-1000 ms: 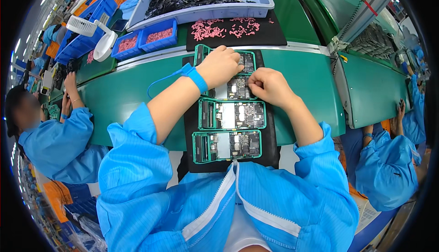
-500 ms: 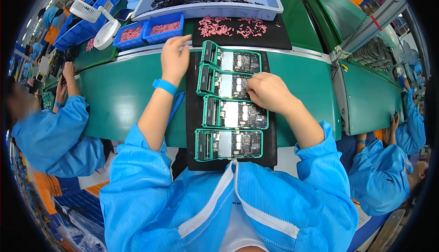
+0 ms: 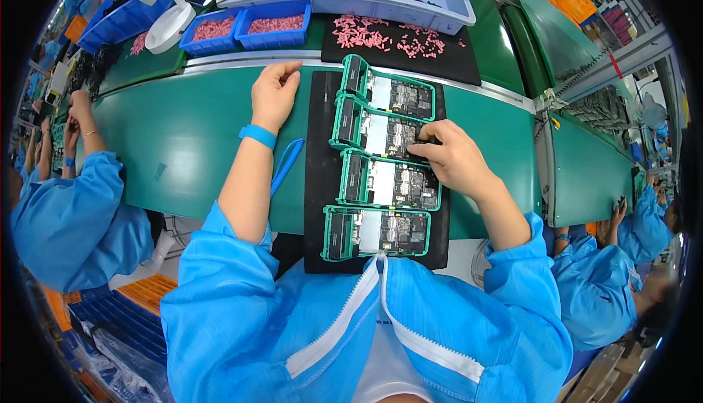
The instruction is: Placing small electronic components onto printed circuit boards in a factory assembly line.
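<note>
Several green frames with hinged side flaps stand in a column on a black mat, each holding a phone-like device with an exposed circuit board. My right hand is over the right part of the second device from the far end, thumb and forefinger bent toward each other at its board. Anything between those fingertips is too small to make out. To the left of the frames, above the green bench, my left hand is closed, its fingers curled against the thumb. What it holds, if anything, is hidden.
Loose pink pieces lie on another black mat beyond the frames. Two blue bins hold more of them. A large pale tub contains black parts. A white fan stands far left. Co-workers in blue sit at both sides.
My right hand has lifted slightly and its fingers have loosened over the second device. My left hand has drawn nearer and its fingers have curled in. The whole view has shifted a little.
</note>
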{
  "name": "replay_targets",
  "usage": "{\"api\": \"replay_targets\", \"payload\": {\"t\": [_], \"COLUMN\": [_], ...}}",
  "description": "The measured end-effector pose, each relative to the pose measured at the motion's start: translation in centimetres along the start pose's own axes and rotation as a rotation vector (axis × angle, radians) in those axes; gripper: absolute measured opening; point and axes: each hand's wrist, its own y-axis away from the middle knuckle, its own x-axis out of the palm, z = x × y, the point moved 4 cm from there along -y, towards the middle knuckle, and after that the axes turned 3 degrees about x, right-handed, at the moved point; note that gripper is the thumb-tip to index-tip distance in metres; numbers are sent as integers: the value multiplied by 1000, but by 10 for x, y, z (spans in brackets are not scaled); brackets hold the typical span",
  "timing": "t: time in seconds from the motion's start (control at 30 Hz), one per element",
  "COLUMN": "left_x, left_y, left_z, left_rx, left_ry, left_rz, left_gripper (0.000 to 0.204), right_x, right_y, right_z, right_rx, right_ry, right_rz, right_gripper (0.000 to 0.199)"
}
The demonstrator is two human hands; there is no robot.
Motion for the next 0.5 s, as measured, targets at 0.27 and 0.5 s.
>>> {"api": "replay_targets", "payload": {"t": [0.27,0.5], "left_x": [-3,5], "left_y": [-5,-5], "left_z": [13,10], "left_rx": [-13,1], "left_ry": [-20,-1], "left_rz": [26,35], "left_gripper": [20,20], "right_x": [11,22], "right_y": [0,-15], "right_z": [-7,-120], "right_rx": [3,959], "right_ry": [34,-443], "right_rz": [-55,-260], "right_gripper": [38,41]}}
